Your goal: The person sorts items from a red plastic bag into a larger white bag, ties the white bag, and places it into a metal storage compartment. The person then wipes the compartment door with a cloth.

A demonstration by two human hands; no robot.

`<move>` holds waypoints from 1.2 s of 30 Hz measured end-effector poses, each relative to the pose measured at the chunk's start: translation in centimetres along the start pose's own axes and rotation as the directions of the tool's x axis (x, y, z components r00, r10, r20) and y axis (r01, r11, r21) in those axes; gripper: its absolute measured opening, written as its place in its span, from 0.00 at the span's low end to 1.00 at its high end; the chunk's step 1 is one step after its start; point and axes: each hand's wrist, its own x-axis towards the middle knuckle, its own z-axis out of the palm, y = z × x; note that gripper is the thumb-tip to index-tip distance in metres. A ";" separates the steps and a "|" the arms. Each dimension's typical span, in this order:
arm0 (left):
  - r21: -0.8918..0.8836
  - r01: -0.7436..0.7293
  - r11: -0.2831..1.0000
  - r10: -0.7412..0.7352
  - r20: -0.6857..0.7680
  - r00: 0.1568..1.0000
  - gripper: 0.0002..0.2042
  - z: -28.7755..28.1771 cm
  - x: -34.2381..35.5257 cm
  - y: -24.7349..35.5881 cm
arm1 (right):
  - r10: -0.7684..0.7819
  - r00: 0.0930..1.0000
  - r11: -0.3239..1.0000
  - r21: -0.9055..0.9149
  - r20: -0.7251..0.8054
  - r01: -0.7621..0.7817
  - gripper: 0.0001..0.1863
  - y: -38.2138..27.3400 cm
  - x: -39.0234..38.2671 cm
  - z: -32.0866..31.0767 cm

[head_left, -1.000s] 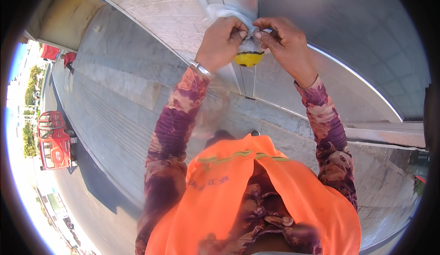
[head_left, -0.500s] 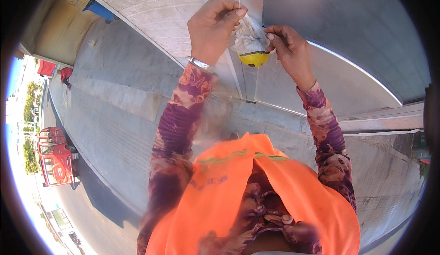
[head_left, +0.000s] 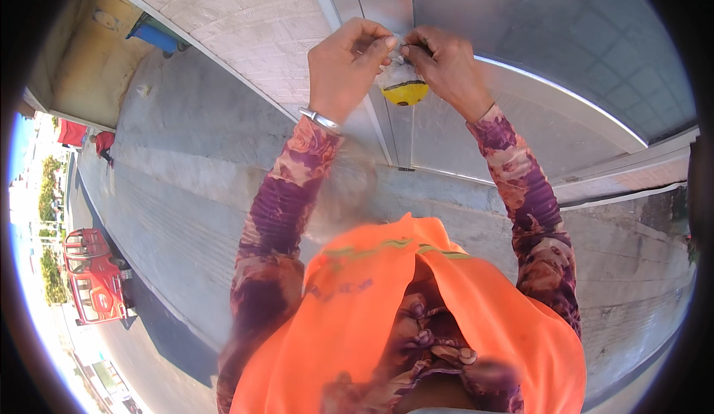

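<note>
A small translucent plastic bag (head_left: 390,77) hangs from my fingers in front of the door. Its rounded bottom shows yellow with a dark curved band; whether the yellow is print or something inside I cannot tell. My left hand (head_left: 349,61), with a silver bracelet at the wrist, pinches the gathered top of the bag between thumb and forefinger. Close beside it, my right hand (head_left: 448,66) is also pinched on the bag's neck, fingertips nearly meeting those of the left. The fingers partly cover the gathered plastic.
Ahead stand a grey metal-framed door (head_left: 520,127) and a pale textured wall (head_left: 249,12). Grey pavement (head_left: 193,153) stretches left toward a red vehicle (head_left: 95,276), a person in red (head_left: 104,143) and a blue bin (head_left: 155,36). An orange vest (head_left: 349,302) covers my torso.
My right hand has moved up and left, from the bag's side to its neck beside my left hand. The left hand and the bag are slightly lower relative to the door.
</note>
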 end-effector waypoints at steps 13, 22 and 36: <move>0.287 -0.166 0.943 0.168 0.018 0.986 0.08 0.5 -1.1 -5.1 | 0.199 0.980 0.973 0.115 0.009 -0.199 0.07 -2.6 0.2 -3.1; 0.202 -0.082 0.976 0.107 -0.117 0.987 0.06 3.5 -1.7 -5.3 | -0.066 0.958 0.900 -0.398 0.280 0.178 0.06 -2.5 0.5 -1.9; 0.237 -0.245 0.940 0.217 0.135 0.967 0.24 1.9 -4.7 -6.0 | 0.302 0.712 0.250 0.668 0.634 -0.701 0.05 5.3 -6.6 -4.4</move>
